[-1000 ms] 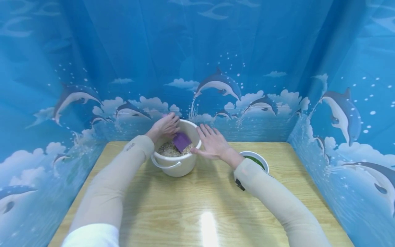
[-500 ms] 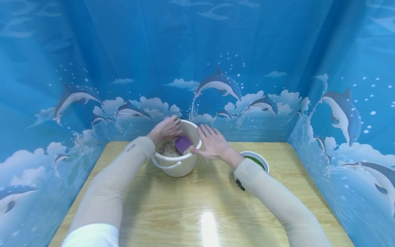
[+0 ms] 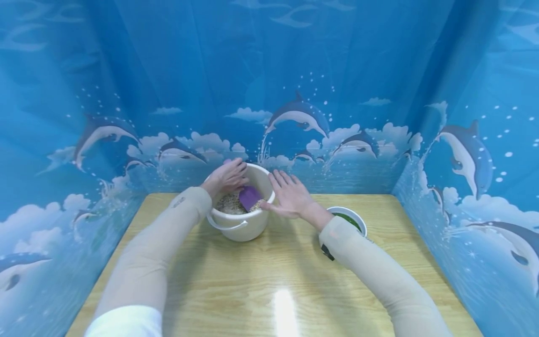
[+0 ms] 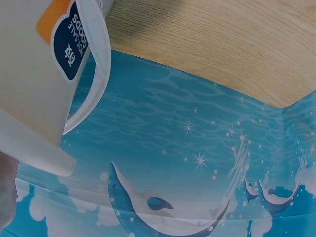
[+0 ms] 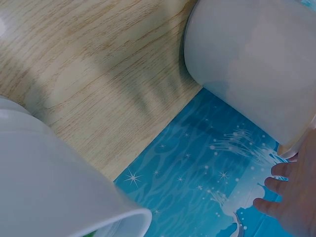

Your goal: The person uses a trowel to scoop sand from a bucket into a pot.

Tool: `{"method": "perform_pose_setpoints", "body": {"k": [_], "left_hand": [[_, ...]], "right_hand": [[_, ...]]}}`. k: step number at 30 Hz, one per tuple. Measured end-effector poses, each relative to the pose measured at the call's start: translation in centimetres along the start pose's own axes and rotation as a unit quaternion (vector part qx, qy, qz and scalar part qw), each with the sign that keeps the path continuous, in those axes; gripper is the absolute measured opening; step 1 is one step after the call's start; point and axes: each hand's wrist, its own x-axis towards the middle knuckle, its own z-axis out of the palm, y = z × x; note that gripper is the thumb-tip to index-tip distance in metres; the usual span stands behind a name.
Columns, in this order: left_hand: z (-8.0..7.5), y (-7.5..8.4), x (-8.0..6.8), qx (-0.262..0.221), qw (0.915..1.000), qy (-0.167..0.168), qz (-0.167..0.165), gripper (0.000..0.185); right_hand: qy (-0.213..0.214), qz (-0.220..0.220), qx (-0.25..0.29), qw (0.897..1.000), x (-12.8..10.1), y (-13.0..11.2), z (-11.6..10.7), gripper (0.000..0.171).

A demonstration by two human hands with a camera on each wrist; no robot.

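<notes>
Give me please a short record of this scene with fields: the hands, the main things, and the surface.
left hand: grips the purple scoop inside the white bucket
right hand: fingers straight, resting against the bucket's rim
bucket contents: pale grains
other container: white bowl with something green inside, by the right forearm
surface: wooden table
surround: blue dolphin-print curtain

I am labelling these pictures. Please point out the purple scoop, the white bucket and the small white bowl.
purple scoop (image 3: 249, 195), head view, on its blade above the grain.
white bucket (image 3: 242, 228), head view, on its front wall.
small white bowl (image 3: 357, 219), head view, on its right rim.
</notes>
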Motion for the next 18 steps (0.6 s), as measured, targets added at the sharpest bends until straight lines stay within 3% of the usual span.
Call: {"method": "perform_pose_setpoints", "body": {"k": [11,18], "left_hand": [[0.32,0.10,-0.46,-0.031,0.9994,-0.010,0.011,0.042],[0.36,0.37,-0.49,-0.022,0.9996,-0.010,0.012,0.042]], "right_hand": [[0.001,0.001,0.005,1.000,-0.01,0.06,0.10,0.106],[0.002,0.000,0.007,1.000,-0.01,0.09,0.14,0.106]]}}
